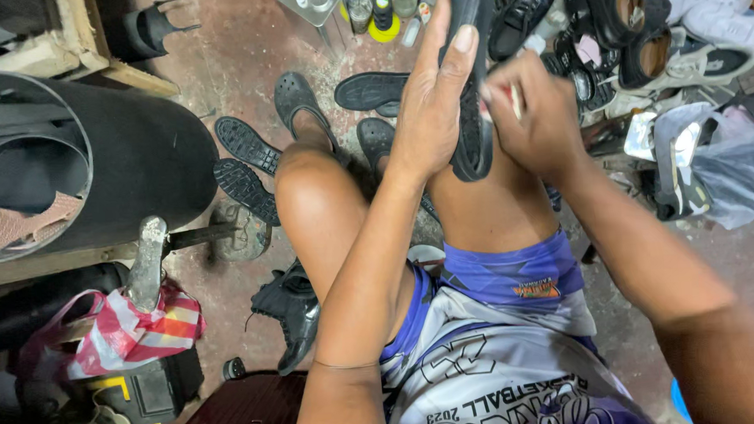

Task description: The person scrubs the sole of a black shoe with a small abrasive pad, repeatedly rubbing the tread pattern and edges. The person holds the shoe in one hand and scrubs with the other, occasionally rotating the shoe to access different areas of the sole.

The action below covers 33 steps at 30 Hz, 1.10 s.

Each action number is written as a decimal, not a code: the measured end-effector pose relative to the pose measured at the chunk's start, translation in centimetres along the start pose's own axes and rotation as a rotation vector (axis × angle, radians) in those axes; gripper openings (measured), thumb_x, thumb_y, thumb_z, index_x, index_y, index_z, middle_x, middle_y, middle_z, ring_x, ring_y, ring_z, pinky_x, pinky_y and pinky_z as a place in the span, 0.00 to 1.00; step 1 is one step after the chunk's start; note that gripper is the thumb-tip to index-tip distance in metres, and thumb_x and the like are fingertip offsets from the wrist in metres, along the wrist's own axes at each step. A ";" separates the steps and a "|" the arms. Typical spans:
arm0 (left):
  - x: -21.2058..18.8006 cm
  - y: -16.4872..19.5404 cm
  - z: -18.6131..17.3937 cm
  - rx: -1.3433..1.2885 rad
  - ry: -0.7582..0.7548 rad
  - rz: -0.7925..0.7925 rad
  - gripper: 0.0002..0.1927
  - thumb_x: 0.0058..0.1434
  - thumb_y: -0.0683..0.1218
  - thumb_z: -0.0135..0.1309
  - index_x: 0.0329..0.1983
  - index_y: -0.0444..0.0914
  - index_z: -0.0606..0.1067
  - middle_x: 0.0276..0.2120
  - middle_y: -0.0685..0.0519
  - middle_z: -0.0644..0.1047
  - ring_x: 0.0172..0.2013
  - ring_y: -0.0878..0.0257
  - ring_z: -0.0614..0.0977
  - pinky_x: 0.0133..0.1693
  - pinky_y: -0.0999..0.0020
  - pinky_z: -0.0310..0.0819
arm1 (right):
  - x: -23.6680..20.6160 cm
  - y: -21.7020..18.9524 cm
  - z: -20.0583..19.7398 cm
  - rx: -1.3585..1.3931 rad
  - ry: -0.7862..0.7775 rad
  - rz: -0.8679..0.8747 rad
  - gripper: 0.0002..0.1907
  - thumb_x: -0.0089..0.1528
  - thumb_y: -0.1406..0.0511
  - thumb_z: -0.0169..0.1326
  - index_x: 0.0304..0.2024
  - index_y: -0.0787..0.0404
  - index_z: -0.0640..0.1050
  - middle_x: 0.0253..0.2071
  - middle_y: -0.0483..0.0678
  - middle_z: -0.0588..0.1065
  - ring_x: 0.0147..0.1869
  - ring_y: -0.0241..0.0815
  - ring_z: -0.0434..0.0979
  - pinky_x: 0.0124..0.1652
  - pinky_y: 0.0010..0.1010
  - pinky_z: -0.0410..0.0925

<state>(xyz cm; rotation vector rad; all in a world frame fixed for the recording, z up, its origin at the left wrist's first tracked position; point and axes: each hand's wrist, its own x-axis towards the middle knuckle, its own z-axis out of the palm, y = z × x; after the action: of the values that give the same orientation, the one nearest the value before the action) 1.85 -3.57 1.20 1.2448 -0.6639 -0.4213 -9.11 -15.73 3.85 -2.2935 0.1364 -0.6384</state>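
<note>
From the head camera, a black shoe (pixel 474 106) stands upright on the person's right knee, sole edge toward the camera. The left hand (pixel 430 108) grips it from the left side, fingers stretched up along it. The right hand (pixel 535 116) presses against its right edge, closed around a small pale tool (pixel 516 101) (too hidden to identify). Loose soles (pixel 247 146) lie on the floor (pixel 242 40) beyond.

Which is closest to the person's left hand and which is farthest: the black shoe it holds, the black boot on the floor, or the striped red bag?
From the left hand, in the head view:
1. Black shoe, held in that hand above the knee.
2. Black boot, down on the floor beside the thigh.
3. Striped red bag, farthest, at the lower left.
</note>
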 end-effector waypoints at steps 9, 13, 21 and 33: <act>0.0 1.2 0.2 -0.064 -0.067 -0.161 0.40 0.74 0.60 0.42 0.81 0.33 0.49 0.62 0.40 0.72 0.53 0.59 0.73 0.58 0.67 0.67 | 0.6 1.9 0.6 0.013 0.066 0.012 0.05 0.74 0.71 0.55 0.47 0.66 0.71 0.35 0.50 0.78 0.39 0.41 0.82 0.40 0.30 0.71; 0.1 1.0 0.0 -0.097 -0.023 -0.063 0.37 0.79 0.59 0.42 0.80 0.32 0.51 0.67 0.43 0.68 0.62 0.61 0.69 0.64 0.69 0.61 | -1.4 1.3 0.0 0.056 -0.068 0.087 0.06 0.71 0.70 0.56 0.43 0.65 0.71 0.32 0.49 0.77 0.33 0.39 0.78 0.36 0.30 0.68; 0.5 -0.5 -0.6 -0.452 -0.051 -0.296 0.39 0.78 0.56 0.42 0.85 0.36 0.48 0.59 0.34 0.68 0.57 0.52 0.69 0.61 0.58 0.60 | 1.7 3.4 0.8 0.033 0.149 -0.100 0.06 0.75 0.73 0.55 0.44 0.67 0.71 0.35 0.49 0.77 0.38 0.32 0.78 0.41 0.27 0.70; -0.3 -0.8 -0.8 -0.417 -0.036 -0.030 0.37 0.80 0.56 0.42 0.80 0.29 0.50 0.69 0.47 0.65 0.68 0.64 0.67 0.73 0.68 0.56 | -0.9 0.0 -0.2 0.071 -0.070 0.016 0.06 0.72 0.72 0.56 0.42 0.65 0.72 0.33 0.48 0.77 0.35 0.33 0.77 0.39 0.27 0.68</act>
<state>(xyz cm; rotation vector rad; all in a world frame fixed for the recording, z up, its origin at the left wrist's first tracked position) 2.24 -3.00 0.27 0.8537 -0.5533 -0.5751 -9.96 -15.57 3.58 -2.2409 0.0978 -0.5459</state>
